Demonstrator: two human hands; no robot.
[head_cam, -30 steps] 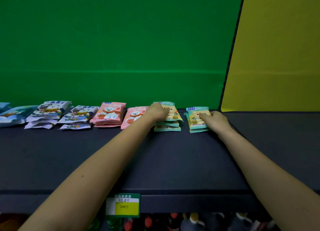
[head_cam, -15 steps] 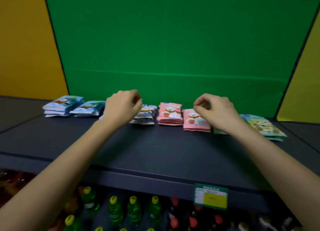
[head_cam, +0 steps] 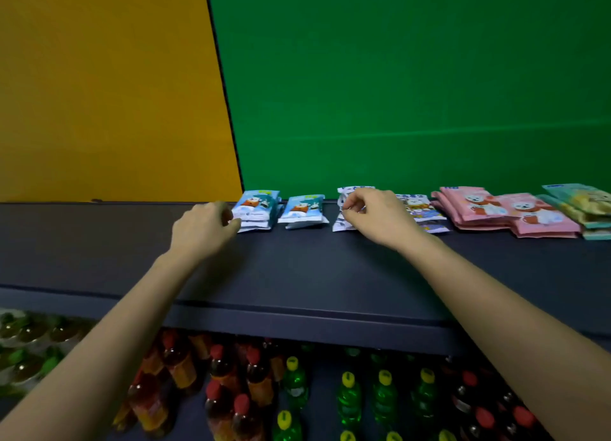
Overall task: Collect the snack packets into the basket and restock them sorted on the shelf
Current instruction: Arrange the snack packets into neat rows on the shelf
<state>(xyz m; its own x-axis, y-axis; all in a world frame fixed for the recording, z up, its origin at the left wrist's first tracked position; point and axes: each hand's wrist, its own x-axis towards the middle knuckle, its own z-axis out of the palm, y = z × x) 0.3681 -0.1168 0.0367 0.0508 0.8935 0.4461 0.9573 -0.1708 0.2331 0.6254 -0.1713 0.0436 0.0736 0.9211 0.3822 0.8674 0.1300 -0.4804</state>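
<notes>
I am reaching both arms over the shelf, which is carrying the packets in one row along its back edge, sorted by colour. From the left they are lying as a blue stack, a second blue stack, a white stack, a second white stack, two pink stacks overlapping each other, and a teal stack at the picture's right edge. My left hand is curling its fingers against the blue stack's left side; whether it is grasping I cannot tell. My right hand is pinching the white stack's upper edge. Below, the lower shelf is holding red-capped bottles and green bottles
</notes>
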